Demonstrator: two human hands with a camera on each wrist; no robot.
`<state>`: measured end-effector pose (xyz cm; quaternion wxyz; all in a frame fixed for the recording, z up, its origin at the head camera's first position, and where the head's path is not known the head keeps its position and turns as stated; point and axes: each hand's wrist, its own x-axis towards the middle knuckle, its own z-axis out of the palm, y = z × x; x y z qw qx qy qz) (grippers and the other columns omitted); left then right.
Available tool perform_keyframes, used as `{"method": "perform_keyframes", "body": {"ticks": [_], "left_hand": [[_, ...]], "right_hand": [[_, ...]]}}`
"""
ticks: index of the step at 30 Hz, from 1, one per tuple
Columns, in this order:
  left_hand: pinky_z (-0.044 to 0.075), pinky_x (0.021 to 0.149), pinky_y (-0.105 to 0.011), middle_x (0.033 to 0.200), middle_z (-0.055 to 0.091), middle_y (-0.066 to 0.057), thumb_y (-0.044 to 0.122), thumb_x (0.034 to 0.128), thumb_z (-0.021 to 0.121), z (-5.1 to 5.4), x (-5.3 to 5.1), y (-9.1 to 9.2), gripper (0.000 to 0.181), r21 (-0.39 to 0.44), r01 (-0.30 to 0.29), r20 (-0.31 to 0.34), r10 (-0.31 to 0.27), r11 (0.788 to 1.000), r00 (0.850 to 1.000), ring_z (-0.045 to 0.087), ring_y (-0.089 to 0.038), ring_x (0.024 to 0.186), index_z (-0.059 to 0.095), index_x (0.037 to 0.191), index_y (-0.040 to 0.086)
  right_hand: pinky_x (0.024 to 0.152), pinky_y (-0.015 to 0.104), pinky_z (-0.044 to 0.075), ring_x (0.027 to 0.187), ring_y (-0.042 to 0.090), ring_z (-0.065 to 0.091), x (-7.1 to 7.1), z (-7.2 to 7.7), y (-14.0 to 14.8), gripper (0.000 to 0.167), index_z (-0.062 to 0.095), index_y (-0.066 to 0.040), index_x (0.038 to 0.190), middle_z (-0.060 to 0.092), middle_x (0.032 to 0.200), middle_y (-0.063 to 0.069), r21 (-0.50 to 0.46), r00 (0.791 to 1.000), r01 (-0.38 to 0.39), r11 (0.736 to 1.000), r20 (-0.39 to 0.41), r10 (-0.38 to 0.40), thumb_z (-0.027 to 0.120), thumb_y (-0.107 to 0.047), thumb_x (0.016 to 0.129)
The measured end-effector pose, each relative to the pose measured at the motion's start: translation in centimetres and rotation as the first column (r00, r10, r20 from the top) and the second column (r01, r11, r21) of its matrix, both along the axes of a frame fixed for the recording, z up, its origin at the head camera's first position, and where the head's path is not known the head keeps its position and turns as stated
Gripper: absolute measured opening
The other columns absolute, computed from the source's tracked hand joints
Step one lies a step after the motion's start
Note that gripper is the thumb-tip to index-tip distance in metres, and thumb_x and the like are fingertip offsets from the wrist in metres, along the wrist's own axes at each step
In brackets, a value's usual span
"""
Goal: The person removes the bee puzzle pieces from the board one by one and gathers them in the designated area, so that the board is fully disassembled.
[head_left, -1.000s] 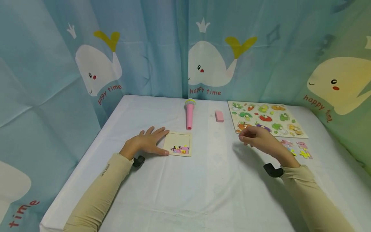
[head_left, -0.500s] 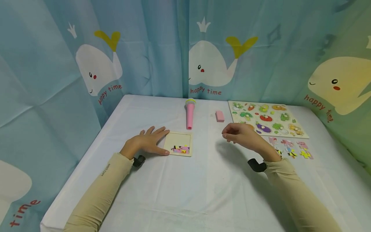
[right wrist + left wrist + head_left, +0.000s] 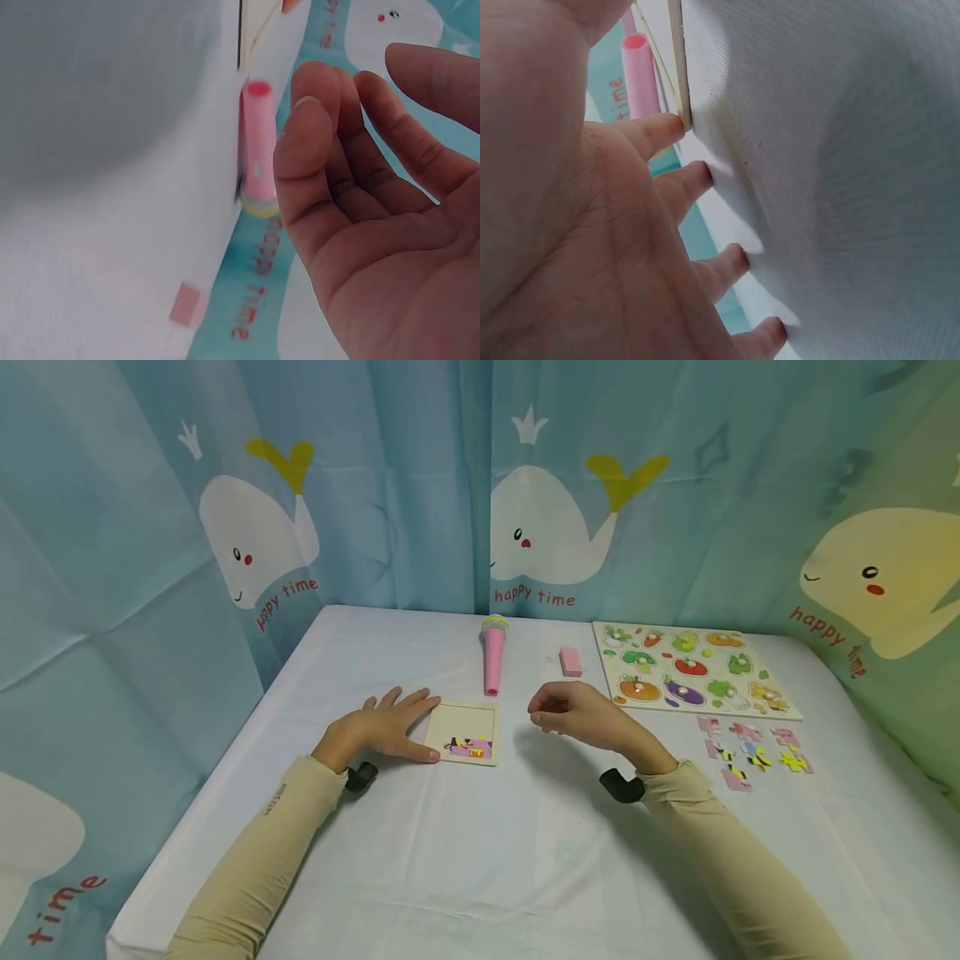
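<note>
My left hand lies with spread fingers at the left edge of a small square wooden puzzle tray. Its thumb and index finger touch the tray's left corners. Joined pink and yellow puzzle pieces sit along the tray's lower right. In the left wrist view the other fingertips touch the cloth. To the right of the tray, my right hand hovers over the table, its fingers loosely bent. No object shows between the fingers in the right wrist view. Several loose puzzle pieces lie farther right.
A pink toy microphone lies behind the tray, with a pink block to its right. At the back right is a vegetable peg puzzle board. A whale-print curtain hangs behind the white-covered table.
My right hand has moved left, from in front of the vegetable board to near the tray, uncovering the loose pieces. The left hand and tray have stayed put.
</note>
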<state>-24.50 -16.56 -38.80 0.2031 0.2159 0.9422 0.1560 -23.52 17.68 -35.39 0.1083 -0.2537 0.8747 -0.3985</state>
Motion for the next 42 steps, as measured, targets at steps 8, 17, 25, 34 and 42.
{"method": "perform_keyframes", "body": {"ticks": [8,17,25,34,42], "left_hand": [[0.0,0.124,-0.071,0.18,0.007,-0.005,0.065,0.0897,0.075,-0.5,-0.4,-0.1,0.109,-0.014,-0.005,0.011,0.005,1.0,1.0,-0.003,-0.044,0.162,0.02,0.174,0.023],[-0.001,0.124,-0.071,0.18,0.005,-0.002,0.067,0.0905,0.073,-1.4,-1.1,-0.3,0.109,-0.032,-0.004,-0.001,0.004,0.999,1.0,-0.005,-0.042,0.163,0.017,0.174,0.027],[0.002,0.123,-0.074,0.18,0.009,-0.008,0.066,0.0915,0.074,-0.1,-0.2,0.1,0.108,-0.023,0.004,0.008,-0.004,1.0,1.0,-0.002,-0.046,0.162,0.02,0.174,0.021],[0.001,0.123,-0.073,0.18,0.008,-0.006,0.066,0.0921,0.073,0.1,-0.2,0.1,0.108,-0.033,0.008,0.009,-0.008,0.999,1.0,-0.003,-0.045,0.162,0.019,0.174,0.021],[0.002,0.123,-0.073,0.18,0.009,-0.006,0.066,0.0921,0.074,0.0,-0.3,0.0,0.108,-0.039,0.006,0.004,-0.005,0.999,1.0,-0.003,-0.045,0.162,0.019,0.174,0.022]], "right_hand": [[0.075,0.032,0.054,0.083,0.017,0.065,-0.2,-0.8,-3.3,0.013,0.073,0.003,0.111,0.07,0.089,0.003,0.015,0.995,-0.099,0.995,-0.025,0.099,0.069,-0.006,0.102],[0.078,0.031,0.054,0.086,0.016,0.064,-0.2,-1.3,-6.4,0.015,0.073,0.004,0.112,0.071,0.095,0.003,0.016,0.98,-0.178,0.984,-0.082,0.179,0.071,0.0,0.098],[0.082,0.031,0.056,0.089,0.018,0.07,-0.6,-2.4,-8.0,0.02,0.073,0.005,0.112,0.074,0.103,0.012,0.023,0.97,-0.221,0.975,-0.103,0.222,0.07,0.008,0.092],[0.082,0.033,0.057,0.093,0.021,0.07,-0.4,-2.6,-8.7,0.02,0.075,0.003,0.111,0.074,0.106,0.012,0.107,0.971,-0.193,0.975,-0.123,0.206,0.072,0.008,0.093],[0.083,0.031,0.057,0.091,0.019,0.069,-0.6,-3.0,-8.9,0.016,0.077,0.004,0.107,0.073,0.1,0.009,0.151,0.971,-0.174,0.973,-0.137,0.195,0.074,0.007,0.092]]}}
